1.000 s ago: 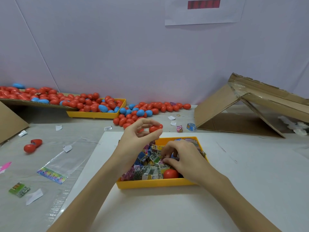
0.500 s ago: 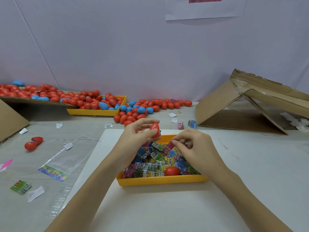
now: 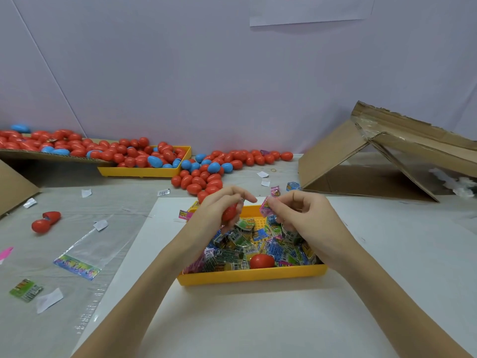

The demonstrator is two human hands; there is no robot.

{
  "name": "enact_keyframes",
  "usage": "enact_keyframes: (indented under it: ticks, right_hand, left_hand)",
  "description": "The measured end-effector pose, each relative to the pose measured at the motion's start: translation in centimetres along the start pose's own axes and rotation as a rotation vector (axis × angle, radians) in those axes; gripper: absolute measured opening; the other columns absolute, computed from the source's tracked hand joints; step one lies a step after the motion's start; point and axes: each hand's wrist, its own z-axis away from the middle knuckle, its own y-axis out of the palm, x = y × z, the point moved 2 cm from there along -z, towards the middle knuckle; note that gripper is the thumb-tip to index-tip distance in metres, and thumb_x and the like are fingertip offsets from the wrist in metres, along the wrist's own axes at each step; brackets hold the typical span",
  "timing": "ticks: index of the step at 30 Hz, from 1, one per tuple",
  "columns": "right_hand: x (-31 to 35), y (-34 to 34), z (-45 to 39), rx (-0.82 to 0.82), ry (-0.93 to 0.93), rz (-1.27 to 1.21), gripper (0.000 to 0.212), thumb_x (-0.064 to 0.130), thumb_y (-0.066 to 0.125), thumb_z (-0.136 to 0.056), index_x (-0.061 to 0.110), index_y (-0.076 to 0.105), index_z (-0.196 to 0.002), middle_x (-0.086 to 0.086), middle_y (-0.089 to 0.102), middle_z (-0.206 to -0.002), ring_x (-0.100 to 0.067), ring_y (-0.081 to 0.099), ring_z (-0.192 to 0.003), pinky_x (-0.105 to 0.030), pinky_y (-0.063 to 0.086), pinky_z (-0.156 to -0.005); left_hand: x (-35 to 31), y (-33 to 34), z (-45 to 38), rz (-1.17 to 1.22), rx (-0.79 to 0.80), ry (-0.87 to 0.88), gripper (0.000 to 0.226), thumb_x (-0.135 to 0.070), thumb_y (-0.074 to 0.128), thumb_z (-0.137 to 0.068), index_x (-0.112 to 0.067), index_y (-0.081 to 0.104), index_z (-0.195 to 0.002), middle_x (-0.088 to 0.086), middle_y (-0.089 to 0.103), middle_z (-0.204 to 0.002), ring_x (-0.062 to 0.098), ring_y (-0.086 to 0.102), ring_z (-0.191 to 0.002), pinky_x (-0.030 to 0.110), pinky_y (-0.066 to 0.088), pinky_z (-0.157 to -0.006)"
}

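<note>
Egg point(image 3: 229, 212), red, sits in left hand point(image 3: 216, 215), which curls round it, centre of frame above tray point(image 3: 253, 276). Right hand point(image 3: 304, 218) pinches pink packet point(image 3: 265, 208), just beside egg, apart from it. Likely step: packet into egg. Best done by turning egg's opening toward packet and feeding it corner-first, shell held steady. Egg mostly hidden by the hand: whole or half, cannot tell. Packet print too blurred to read. Forearms cut off at bottom edge.
</note>
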Motion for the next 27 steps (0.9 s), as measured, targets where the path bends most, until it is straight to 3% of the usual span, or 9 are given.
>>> enact_keyframes:
  ticks: [3, 5, 8, 11, 16, 21, 27]
  right_hand:
    - [0.2, 0.2, 0.1, 0.092, 0.0, -0.006, 0.025, 0.039, 0.074, -0.09, 0.015, 0.078, -0.096, -0.001, 0.073, -0.077, -0.004, 0.06, -0.065, -0.02, 0.048, -0.063]
    - [0.2, 0.3, 0.2, 0.142, -0.011, 0.008, 0.023, 0.038, 0.072, -0.092, 0.017, 0.079, -0.098, 0.0, 0.073, -0.077, -0.004, 0.06, -0.063, -0.017, 0.048, -0.06]
    - [0.0, 0.8, 0.0, 0.066, -0.007, -0.111, 0.023, 0.034, 0.066, -0.097, 0.013, 0.074, -0.105, 0.0, 0.074, -0.078, -0.008, 0.063, -0.068, -0.019, 0.049, -0.057]
    - [0.1, 0.7, -0.1, -0.142, -0.044, -0.217, 0.026, 0.032, 0.062, -0.101, 0.007, 0.065, -0.105, -0.001, 0.073, -0.081, -0.009, 0.064, -0.066, -0.021, 0.048, -0.055]
    - [0.5, 1.3, 0.7, 0.06, -0.186, -0.001, 0.024, 0.036, 0.063, -0.097, 0.016, 0.074, -0.091, 0.008, 0.074, -0.078, -0.003, 0.066, -0.068, -0.015, 0.05, -0.062]
    - [0.0, 2.2, 0.8, -0.038, -0.192, 0.056, 0.012, 0.029, 0.07, -0.096, 0.022, 0.077, -0.103, 0.008, 0.077, -0.089, -0.012, 0.074, -0.084, -0.023, 0.059, -0.074]
    - [0.0, 1.9, 0.8, -0.083, -0.169, 0.009, 0.008, 0.028, 0.072, -0.094, 0.022, 0.076, -0.099, 0.006, 0.077, -0.088, -0.012, 0.075, -0.082, -0.023, 0.06, -0.071]
  left_hand:
    - [-0.1, 0.4, 0.5, -0.22, 0.015, 0.093, 0.017, -0.04, 0.064, -0.101, -0.027, 0.074, -0.104, 0.003, 0.055, -0.077, 0.017, 0.051, -0.066, 0.023, 0.044, -0.054]
    - [-0.1, 0.5, 0.5, -0.304, -0.002, 0.174, 0.004, -0.031, 0.072, -0.097, -0.028, 0.074, -0.099, 0.007, 0.062, -0.082, 0.023, 0.059, -0.073, 0.026, 0.052, -0.063]
    - [0.2, 0.5, 0.6, -0.203, -0.023, 0.138, 0.006, -0.028, 0.076, -0.094, -0.023, 0.073, -0.095, 0.001, 0.058, -0.076, 0.01, 0.055, -0.066, 0.018, 0.047, -0.06]
    - [0.5, 0.3, 0.6, -0.055, -0.094, 0.044, 0.026, -0.042, 0.078, -0.085, -0.02, 0.071, -0.097, -0.002, 0.053, -0.066, 0.011, 0.049, -0.059, 0.022, 0.044, -0.053]
    - [0.7, 0.4, 0.5, -0.001, -0.143, 0.036, 0.032, -0.041, 0.076, -0.086, -0.014, 0.069, -0.102, -0.001, 0.05, -0.06, 0.014, 0.045, -0.055, 0.024, 0.041, -0.051]
    - [0.8, 0.7, 0.7, -0.002, -0.177, 0.073, 0.022, -0.031, 0.074, -0.095, -0.011, 0.069, -0.102, 0.001, 0.053, -0.061, 0.013, 0.046, -0.054, 0.025, 0.04, -0.05]
    - [0.5, 0.6, 0.8, 0.058, -0.193, 0.067, 0.024, -0.032, 0.076, -0.091, -0.011, 0.071, -0.1, 0.001, 0.049, -0.058, 0.016, 0.044, -0.054, 0.027, 0.038, -0.049]
